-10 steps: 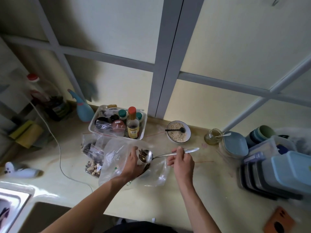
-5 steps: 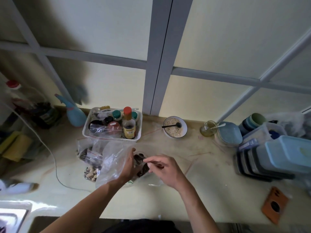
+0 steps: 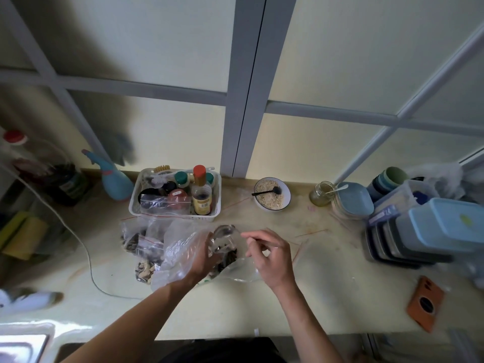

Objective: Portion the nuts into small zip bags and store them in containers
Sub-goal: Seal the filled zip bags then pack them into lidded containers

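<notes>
Holding bag point(image 3: 180, 250), left grip point(image 3: 201, 260) (spoon point(image 3: 225, 231) above)

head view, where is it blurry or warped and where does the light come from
Head view: the wide lens bends the window frame into slanted lines; the spoon by the right hand is smeared by motion, as are the left edge and the bottle; soft daylight comes through the frosted panes, with a dark shadow at the upper left and glare on the plastic bag.

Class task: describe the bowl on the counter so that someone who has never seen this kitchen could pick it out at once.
Find the grey window post where it meets the counter. Just right of the white basket of bottles stands the bowl, white with a dark rim. Unlike the glass jar beside it, it holds pale flakes and a black spoon.
</notes>
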A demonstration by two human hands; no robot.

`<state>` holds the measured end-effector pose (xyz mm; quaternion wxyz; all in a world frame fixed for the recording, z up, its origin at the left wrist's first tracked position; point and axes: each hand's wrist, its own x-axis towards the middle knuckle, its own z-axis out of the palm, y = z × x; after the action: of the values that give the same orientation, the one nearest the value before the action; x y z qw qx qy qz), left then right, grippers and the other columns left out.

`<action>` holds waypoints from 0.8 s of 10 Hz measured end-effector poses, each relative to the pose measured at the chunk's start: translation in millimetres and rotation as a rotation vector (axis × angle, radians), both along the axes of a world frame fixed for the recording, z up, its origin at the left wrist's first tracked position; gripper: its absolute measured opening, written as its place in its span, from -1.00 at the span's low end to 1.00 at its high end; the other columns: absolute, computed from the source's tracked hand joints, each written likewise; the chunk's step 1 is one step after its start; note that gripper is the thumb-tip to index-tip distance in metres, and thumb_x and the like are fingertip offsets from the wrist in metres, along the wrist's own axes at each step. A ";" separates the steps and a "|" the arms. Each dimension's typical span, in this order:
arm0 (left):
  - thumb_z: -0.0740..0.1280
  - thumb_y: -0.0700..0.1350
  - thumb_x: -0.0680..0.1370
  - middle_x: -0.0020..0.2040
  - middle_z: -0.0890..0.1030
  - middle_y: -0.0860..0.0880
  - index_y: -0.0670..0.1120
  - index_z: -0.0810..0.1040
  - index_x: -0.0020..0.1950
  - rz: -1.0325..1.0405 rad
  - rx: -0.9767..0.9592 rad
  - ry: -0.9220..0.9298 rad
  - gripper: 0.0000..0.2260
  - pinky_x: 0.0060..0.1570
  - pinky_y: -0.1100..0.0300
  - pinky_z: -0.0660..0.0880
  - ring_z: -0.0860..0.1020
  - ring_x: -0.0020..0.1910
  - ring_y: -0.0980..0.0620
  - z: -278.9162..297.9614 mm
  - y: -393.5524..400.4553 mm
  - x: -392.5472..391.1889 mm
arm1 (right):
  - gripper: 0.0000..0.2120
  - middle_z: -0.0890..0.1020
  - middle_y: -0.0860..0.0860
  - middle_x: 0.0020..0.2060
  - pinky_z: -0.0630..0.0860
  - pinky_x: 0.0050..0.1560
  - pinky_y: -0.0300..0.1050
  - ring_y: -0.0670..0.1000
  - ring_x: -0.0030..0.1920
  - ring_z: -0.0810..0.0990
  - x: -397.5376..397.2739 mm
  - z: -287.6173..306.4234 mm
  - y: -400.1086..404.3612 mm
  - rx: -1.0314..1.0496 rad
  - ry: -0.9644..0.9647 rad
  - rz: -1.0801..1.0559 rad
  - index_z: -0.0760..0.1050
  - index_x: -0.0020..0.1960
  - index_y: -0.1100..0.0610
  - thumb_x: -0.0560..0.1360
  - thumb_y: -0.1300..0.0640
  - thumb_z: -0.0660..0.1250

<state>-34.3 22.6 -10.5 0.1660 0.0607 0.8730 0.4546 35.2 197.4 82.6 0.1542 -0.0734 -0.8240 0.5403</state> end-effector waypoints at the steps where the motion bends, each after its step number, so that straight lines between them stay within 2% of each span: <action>1: 0.54 -0.08 0.45 -0.01 0.45 0.05 0.02 0.43 0.25 0.009 -0.032 0.089 -0.55 -0.11 0.26 0.44 0.48 -0.11 0.02 1.3 -10.2 0.2 | -0.82 0.64 -0.14 -0.30 0.51 -0.30 -0.29 -0.13 -0.39 0.65 2.6 0.0 -0.1 0.056 -0.021 -0.121 0.69 0.01 0.08 0.61 0.25 0.32; 2: 0.48 -0.17 0.48 0.11 0.44 0.15 0.13 0.44 0.36 -0.155 -0.131 0.250 -0.50 0.04 0.23 0.41 0.45 0.01 0.11 13.6 -16.8 1.0 | -0.77 0.63 -0.17 -0.35 0.53 -0.27 -0.27 -0.15 -0.39 0.64 5.5 -4.2 -3.4 0.144 -0.051 -0.207 0.68 -0.01 0.07 0.64 0.06 0.25; 3: 0.44 -0.17 0.51 0.10 0.52 0.00 0.05 0.57 0.07 -0.264 -0.249 0.288 -0.81 -0.05 0.21 0.43 0.46 -0.03 0.05 15.5 -17.8 -1.0 | -0.67 0.67 -0.13 -0.29 0.58 -0.18 -0.16 -0.12 -0.32 0.65 6.3 -12.0 -8.7 0.182 -0.072 -0.253 0.68 0.00 0.03 0.62 -0.07 0.17; 4: 0.38 0.01 0.51 -0.06 0.53 0.10 0.06 0.50 -0.14 -0.218 -0.298 0.252 -0.91 -0.13 0.10 0.51 0.51 -0.12 0.04 9.8 -25.8 -1.5 | -0.63 0.68 -0.12 -0.25 0.59 -0.14 -0.16 -0.10 -0.24 0.66 8.3 -18.9 -13.0 0.215 -0.081 -0.294 0.67 0.01 0.00 0.62 -0.12 0.13; 5: 0.35 0.04 0.54 -0.13 0.52 0.17 0.16 0.48 0.00 -0.130 -0.286 0.358 -0.91 -0.20 0.23 0.47 0.51 -0.19 0.12 15.3 -31.9 5.2 | -0.62 0.68 -0.10 -0.30 0.57 -0.18 -0.15 -0.07 -0.25 0.66 12.3 -21.7 -12.8 0.235 -0.098 -0.353 0.66 0.00 -0.03 0.62 -0.15 0.11; 6: 0.44 -0.10 0.50 -0.09 0.54 0.04 0.00 0.54 -0.02 -0.102 -0.235 0.384 -0.88 -0.18 0.22 0.42 0.48 -0.18 0.07 23.0 -30.5 11.1 | -0.59 0.66 -0.07 -0.33 0.48 -0.22 -0.21 -0.04 -0.26 0.65 16.1 -22.1 -14.5 0.261 -0.092 -0.382 0.67 -0.02 0.01 0.62 -0.15 0.10; 7: 0.41 -0.03 0.52 -0.04 0.56 -0.03 -0.03 0.56 -0.04 -0.082 -0.326 0.220 -0.89 -0.11 0.10 0.49 0.54 -0.07 -0.06 15.0 -32.9 12.7 | -0.62 0.66 -0.03 -0.29 0.40 -0.17 -0.25 -0.02 -0.22 0.62 20.6 -21.6 -18.9 0.272 -0.052 -0.441 0.64 -0.01 0.06 0.63 -0.09 0.11; 8: 0.42 -0.02 0.50 -0.01 0.59 -0.07 -0.07 0.58 0.00 -0.012 -0.389 0.154 -0.84 -0.03 0.03 0.50 0.57 0.00 -0.11 4.1 -30.8 11.5 | -0.73 0.64 -0.02 -0.24 0.34 -0.13 -0.29 -0.05 -0.21 0.54 23.5 -19.9 -20.6 0.292 -0.059 -0.456 0.63 -0.03 0.11 0.66 0.04 0.20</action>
<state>-22.8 -8.2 -6.4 0.1102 0.0673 0.9540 0.2705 58.7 176.9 62.7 0.2568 -0.2499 -0.8595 0.3646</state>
